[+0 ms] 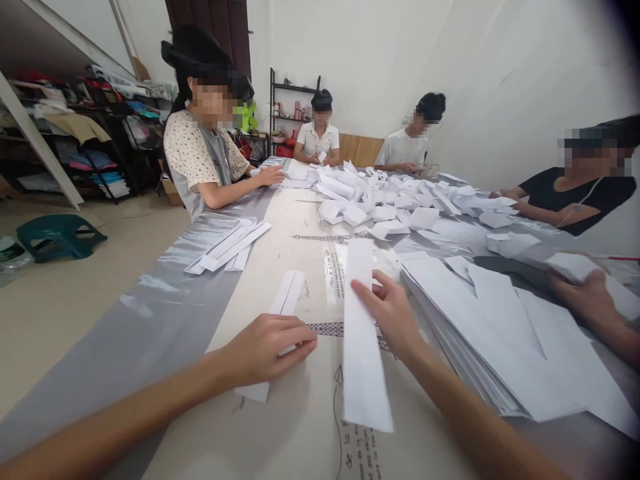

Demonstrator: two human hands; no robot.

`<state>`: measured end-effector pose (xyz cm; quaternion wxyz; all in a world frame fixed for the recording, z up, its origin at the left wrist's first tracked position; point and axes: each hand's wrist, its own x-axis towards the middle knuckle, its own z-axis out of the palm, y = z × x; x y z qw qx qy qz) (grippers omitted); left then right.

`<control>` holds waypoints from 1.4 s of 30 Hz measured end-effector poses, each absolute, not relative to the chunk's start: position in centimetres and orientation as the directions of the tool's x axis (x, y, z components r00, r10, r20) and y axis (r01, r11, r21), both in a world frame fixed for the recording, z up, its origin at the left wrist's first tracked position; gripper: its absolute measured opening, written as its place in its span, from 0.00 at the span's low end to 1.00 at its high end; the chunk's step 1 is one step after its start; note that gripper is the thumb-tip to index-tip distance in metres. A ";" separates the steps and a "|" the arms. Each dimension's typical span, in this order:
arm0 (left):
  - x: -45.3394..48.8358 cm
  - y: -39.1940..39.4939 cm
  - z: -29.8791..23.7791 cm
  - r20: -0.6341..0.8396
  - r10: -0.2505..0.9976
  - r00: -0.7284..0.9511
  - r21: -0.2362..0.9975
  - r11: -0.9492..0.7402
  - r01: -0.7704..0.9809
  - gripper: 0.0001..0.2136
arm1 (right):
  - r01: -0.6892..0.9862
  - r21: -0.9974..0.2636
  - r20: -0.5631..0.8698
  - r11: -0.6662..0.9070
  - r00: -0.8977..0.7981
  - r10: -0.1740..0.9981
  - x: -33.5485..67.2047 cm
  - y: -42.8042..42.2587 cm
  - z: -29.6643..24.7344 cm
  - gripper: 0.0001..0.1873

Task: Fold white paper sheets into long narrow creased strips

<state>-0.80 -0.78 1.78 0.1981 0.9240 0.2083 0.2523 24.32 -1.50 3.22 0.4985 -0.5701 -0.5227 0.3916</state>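
Note:
My left hand (267, 347) lies curled on a narrow folded white paper strip (287, 300), its fingers pressing the strip to the table (150, 327). My right hand (393, 313) rests on the edge of a second, longer folded paper strip (363, 360) that lies lengthwise in front of me, fingers closed against the paper. A thick stack of white sheets (500, 340) sits just right of that hand.
Several people sit round the table, handling paper. A big heap of folded papers (385, 193) covers the far middle. More folded strips (233, 247) lie at the left. Another person's hand (593, 300) holds paper at the right. A green stool (57, 235) and shelves stand at left.

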 end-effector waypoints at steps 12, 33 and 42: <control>-1.8 1.4 -0.9 0.385 0.626 0.679 0.227 -0.777 0.587 0.16 | 0.710 -0.627 0.110 0.321 -0.328 0.938 21.8 -2.5 0.0 0.35; -1.8 1.7 -0.8 0.402 0.465 0.789 0.201 -0.885 0.419 0.14 | 0.722 -0.634 0.155 0.276 -0.231 0.960 22.2 -2.3 -0.3 0.17; -1.6 1.6 -0.1 0.365 0.474 0.801 0.193 -0.881 0.433 0.14 | 0.673 -0.688 0.157 0.271 -0.226 0.961 21.4 -3.2 0.5 0.26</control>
